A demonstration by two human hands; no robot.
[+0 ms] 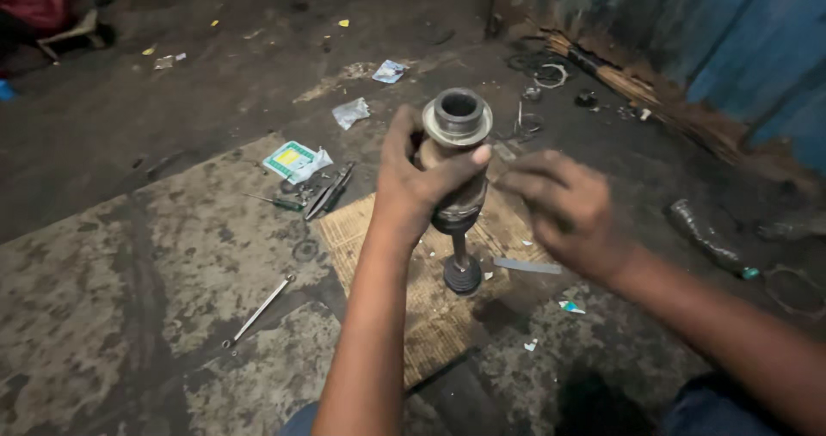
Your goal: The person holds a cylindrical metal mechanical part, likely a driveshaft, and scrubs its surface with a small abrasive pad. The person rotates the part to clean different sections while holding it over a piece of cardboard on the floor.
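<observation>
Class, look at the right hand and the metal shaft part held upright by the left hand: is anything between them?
Nothing visible. The right hand hovers just beside the shaft part, which the left hand grips around its upper body; only open air shows between the right fingertips and the part.

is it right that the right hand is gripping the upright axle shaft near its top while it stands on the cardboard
Not quite. The head view shows the left hand gripping the axle shaft near its top; the right hand hovers beside it. The shaft does stand upright on the cardboard.
</observation>
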